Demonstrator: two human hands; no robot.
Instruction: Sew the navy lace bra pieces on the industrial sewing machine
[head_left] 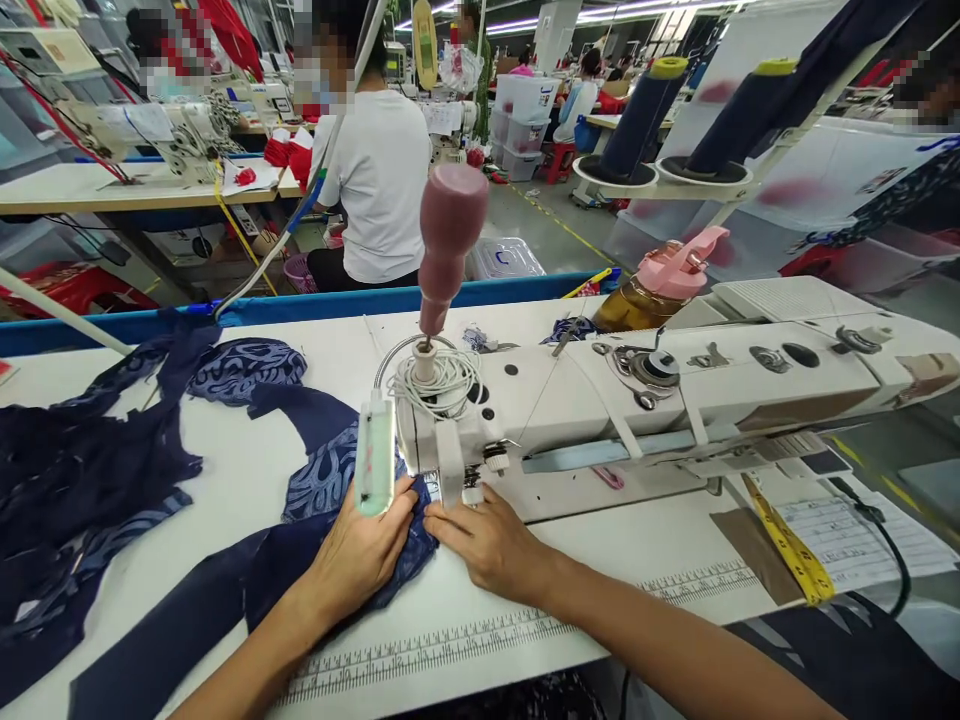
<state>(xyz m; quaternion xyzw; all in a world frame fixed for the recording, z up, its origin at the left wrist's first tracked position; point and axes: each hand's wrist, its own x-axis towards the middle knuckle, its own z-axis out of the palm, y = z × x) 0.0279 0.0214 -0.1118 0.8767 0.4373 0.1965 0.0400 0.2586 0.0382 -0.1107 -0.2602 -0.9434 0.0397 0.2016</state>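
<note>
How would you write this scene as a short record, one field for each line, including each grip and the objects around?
Left grip: on dark blue fabric
Right grip: beside the fabric's edge, close to the machine's head end
Machine: white sewing machine, pink-handled tool upright on top
Table: white table, ruler marks along near side
Far left: dark blue cloth heap
Right: yellow tape measure
Background: person in white shirt
Unclear: whether either grip pinches or only presses

Posture: bimanual, close-set, palm-down.
Left hand [366, 545], bent, toward one o'clock; right hand [493, 545] toward ten. Left forearm [262, 650] from seven, right forearm [667, 643] from five; both bare.
</note>
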